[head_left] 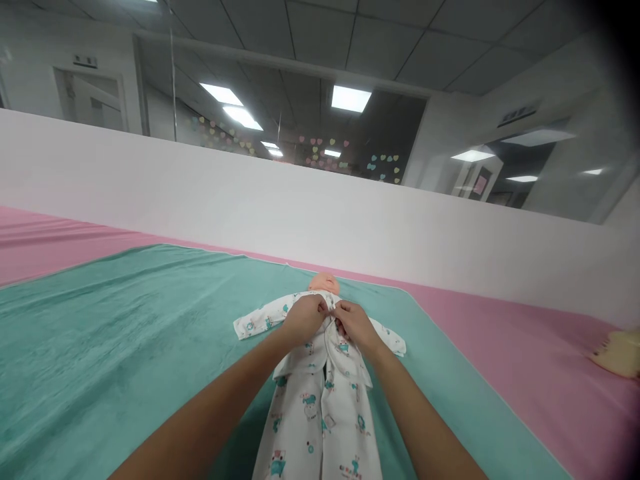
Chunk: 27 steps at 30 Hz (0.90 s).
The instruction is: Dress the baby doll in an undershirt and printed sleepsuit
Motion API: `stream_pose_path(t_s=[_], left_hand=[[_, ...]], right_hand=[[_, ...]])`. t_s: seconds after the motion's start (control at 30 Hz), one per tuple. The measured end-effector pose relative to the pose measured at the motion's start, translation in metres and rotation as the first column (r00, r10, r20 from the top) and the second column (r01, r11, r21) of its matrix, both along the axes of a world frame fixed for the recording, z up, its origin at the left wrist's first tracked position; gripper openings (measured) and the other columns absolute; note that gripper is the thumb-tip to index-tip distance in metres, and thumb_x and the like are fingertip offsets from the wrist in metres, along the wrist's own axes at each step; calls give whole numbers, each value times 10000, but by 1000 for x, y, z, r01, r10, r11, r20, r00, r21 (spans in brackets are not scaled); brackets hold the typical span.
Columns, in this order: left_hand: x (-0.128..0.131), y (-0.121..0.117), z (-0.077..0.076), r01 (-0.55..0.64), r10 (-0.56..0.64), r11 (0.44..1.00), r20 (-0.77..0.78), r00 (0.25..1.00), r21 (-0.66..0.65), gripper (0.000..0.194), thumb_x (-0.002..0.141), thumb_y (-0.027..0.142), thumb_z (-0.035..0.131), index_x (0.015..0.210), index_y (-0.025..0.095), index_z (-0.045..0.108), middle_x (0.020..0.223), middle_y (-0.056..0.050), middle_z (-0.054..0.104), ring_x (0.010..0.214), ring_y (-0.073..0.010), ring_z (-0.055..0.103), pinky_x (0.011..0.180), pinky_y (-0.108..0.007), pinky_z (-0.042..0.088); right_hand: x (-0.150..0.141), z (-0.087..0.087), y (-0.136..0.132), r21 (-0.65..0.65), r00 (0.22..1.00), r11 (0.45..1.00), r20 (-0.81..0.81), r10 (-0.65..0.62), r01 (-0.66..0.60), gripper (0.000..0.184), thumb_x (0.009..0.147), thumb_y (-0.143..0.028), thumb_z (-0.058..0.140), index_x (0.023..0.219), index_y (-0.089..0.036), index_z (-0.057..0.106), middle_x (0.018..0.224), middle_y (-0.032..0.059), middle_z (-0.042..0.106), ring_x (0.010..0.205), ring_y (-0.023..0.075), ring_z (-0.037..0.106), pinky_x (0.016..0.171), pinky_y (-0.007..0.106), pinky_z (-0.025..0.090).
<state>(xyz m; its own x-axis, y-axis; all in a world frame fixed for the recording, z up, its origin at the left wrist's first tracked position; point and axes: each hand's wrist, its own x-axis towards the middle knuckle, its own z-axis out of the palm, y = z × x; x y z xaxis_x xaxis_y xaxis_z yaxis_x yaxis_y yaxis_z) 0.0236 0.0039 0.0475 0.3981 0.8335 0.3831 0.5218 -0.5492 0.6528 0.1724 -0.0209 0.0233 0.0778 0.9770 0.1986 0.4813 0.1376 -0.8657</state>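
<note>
A baby doll (325, 284) lies on its back, dressed in a white printed baby jacket (311, 357) and matching trousers (305, 427). Both sleeves stretch out to the sides. My left hand (307, 316) pinches the front edge of the jacket just below the doll's head. Close beside it, almost touching, my right hand (354, 323) pinches the other front edge. Below my hands the jacket front hangs slightly apart. Any fastener between my fingertips is too small to make out.
A teal blanket (150, 333) lies under the doll, over a pink sheet (500, 347). Behind stands a low white wall (280, 207) with glass above it. A pale yellow object (617, 353) rests at the far right.
</note>
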Motion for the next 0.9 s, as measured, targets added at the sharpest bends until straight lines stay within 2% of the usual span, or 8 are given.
stream_pose_path(t_s=[0.07,0.17,0.27,0.37,0.53,0.77,0.9], left_hand=[[-2,0,4,25,-14,992,91,996,-125,131,698,235,495,660,171,602,642,-9,588,605,-128,500,519,-215,341],[-4,-2,9,153,-58,934,286,956,-323,149,697,295,521,705,163,587,571,21,514,494,-89,429,447,-192,310],[-4,-4,10,208,-54,895,366,929,-394,114,683,255,516,689,158,574,535,36,487,447,-65,394,424,-178,295],[-2,-2,7,207,-35,878,374,927,-431,102,666,240,519,668,156,576,534,29,498,452,-70,412,404,-176,284],[-5,2,3,270,-73,859,417,906,-436,144,671,288,543,679,150,586,593,10,545,512,-83,460,438,-181,326],[-7,3,5,372,-121,818,501,857,-439,168,679,288,571,677,121,577,655,-26,593,576,-86,507,548,-201,401],[-5,4,5,321,-109,845,450,886,-427,155,678,286,574,675,132,553,607,-10,573,540,-90,506,521,-204,409]], right_hand=[[-2,-1,0,0,988,999,-149,33,-33,181,721,-330,446,608,-209,372,465,-62,403,340,78,357,341,209,223],[-5,-2,-1,12,963,997,-259,72,-71,169,709,-321,482,615,-206,402,434,-72,397,316,69,332,318,200,210],[-7,-2,-2,10,945,997,-318,80,-81,166,705,-308,497,599,-197,433,420,-69,405,318,64,332,311,193,206],[-6,-4,-2,2,934,998,-352,65,-68,197,718,-322,488,576,-189,450,413,-63,410,315,63,332,306,197,207],[-4,-6,0,4,936,999,-348,51,-53,226,731,-356,486,589,-181,483,446,-51,448,324,61,355,309,200,219],[-4,-6,-2,12,932,994,-346,105,-107,232,740,-375,496,613,-181,485,492,-52,471,343,55,373,312,187,235],[-4,-5,-3,21,936,994,-335,111,-110,239,742,-381,510,625,-174,495,487,-52,466,338,51,365,311,183,227]])
